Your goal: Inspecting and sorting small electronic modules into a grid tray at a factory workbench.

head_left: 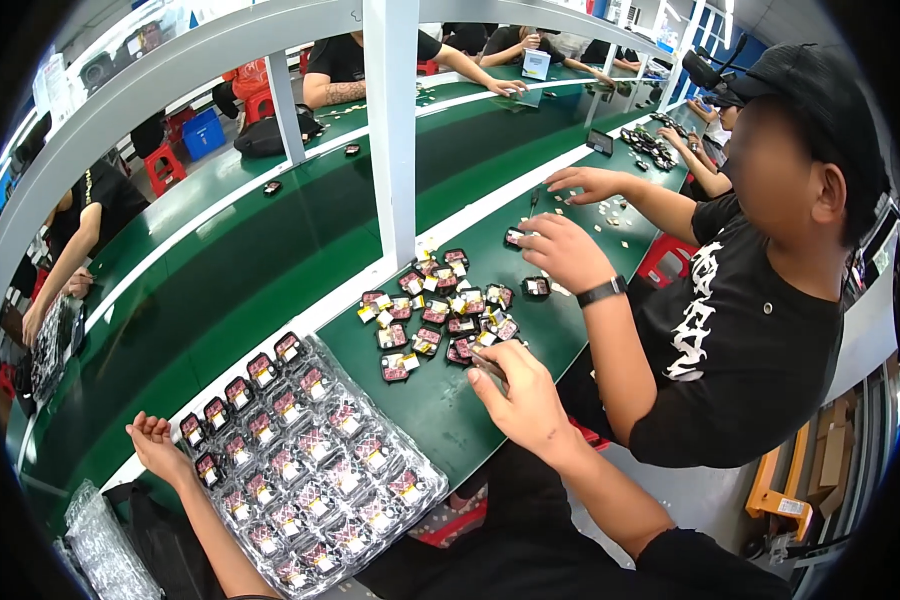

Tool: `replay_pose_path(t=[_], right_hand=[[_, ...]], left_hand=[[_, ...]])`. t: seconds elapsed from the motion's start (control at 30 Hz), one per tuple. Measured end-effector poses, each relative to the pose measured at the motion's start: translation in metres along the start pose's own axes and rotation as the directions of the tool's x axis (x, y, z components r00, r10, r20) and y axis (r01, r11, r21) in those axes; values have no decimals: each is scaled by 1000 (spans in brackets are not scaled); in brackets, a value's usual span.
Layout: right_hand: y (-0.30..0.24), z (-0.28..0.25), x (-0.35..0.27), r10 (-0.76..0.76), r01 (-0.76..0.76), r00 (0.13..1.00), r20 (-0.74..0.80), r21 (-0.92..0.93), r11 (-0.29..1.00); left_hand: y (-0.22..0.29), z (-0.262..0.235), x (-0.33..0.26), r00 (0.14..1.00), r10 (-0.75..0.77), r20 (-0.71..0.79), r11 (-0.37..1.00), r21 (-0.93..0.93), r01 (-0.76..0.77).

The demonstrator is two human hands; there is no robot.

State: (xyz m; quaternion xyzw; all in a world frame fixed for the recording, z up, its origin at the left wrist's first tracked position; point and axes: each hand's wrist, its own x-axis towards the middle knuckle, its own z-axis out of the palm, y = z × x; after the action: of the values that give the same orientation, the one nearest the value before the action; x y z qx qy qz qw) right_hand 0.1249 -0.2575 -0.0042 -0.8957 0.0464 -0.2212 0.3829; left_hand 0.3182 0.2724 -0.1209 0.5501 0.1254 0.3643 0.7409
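Note:
My left hand [160, 447] is beside the left edge of a clear plastic tray [417, 482], palm turned up, fingers loosely curled and nothing visible in them. Rows of small black-cased electronic modules [288, 408] with reddish faces and white and yellow labels sit in the tray's pockets. Over the near edge of a loose pile of similar modules [435, 312], my right hand [522, 397] pinches a thin grey piece [489, 366] between thumb and fingers. Its exact kind is mostly hidden by the hand.
Close on my right sits a co-worker [740, 280], hands over the green bench among small pale pieces. A white post [390, 130] rises behind the pile. Beyond runs a dark green conveyor belt [230, 270] carrying a few modules. Plastic wrapping [110, 545] lies at lower left.

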Motion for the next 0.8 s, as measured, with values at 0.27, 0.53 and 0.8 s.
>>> replay_pose_path(t=[0.27, 0.53, 0.8], right_hand=[[15, 3, 7, 60, -58, 998, 14, -123, 991], [26, 3, -18, 143, -145, 989, -29, -344, 928], [41, -6, -20, 210, -209, 977, -43, -399, 893]], left_hand=[[-7, -16, 15, 1000, -18, 13, 1000, -10, 18], [62, -13, -7, 999, 11, 38, 995, 95, -15], [157, -51, -102, 966, 147, 213, 970, 158, -183]])
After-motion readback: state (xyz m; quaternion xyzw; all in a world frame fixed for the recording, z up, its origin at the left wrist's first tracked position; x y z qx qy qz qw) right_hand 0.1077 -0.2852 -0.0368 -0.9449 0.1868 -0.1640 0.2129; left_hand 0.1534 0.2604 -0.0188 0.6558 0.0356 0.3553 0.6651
